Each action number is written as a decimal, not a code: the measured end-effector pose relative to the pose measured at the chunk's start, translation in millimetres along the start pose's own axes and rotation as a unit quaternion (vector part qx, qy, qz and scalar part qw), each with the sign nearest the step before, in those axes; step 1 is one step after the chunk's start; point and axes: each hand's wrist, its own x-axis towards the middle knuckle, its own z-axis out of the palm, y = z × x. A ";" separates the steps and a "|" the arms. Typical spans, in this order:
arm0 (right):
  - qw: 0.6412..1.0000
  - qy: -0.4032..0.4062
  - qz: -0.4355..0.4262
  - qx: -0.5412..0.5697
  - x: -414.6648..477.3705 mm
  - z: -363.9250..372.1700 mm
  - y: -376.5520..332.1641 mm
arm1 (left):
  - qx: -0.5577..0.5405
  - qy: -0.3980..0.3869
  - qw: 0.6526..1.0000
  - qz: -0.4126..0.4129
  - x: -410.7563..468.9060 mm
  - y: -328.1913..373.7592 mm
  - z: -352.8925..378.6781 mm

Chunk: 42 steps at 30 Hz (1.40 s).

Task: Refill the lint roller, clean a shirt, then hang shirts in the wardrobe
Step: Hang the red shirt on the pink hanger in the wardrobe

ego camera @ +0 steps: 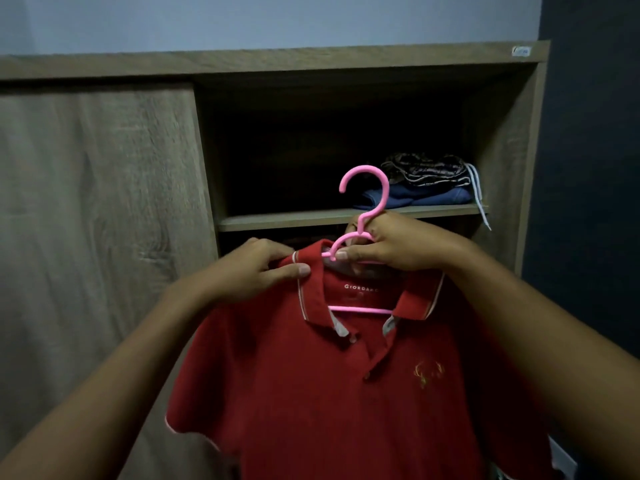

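ur right hand (391, 242) grips the pink hanger (363, 202) neck, left hand (263, 268) pinches shirt (311, 393) collar; hook points up twd wardrobe (502, 150).

Above both hands the dark shelf bay (294, 161) stood open, blocked only rightward by folded clothes (426, 185).
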 end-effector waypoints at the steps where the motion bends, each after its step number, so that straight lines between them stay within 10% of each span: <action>1: 1.000 0.000 -0.003 0.012 -1.6 -0.9 1.7 | -0.016 0.013 1.000 0.002 -0.5 -1.3 2.5; 22: 0.945 0.272 0.036 0.177 -36.3 13.7 33.8 | 0.087 0.177 0.978 -0.068 -10.7 -22.0 6.2; 42: 0.991 0.083 0.075 0.069 -69.5 4.3 83.4 | -0.019 0.147 0.986 -0.075 -7.4 -14.7 37.9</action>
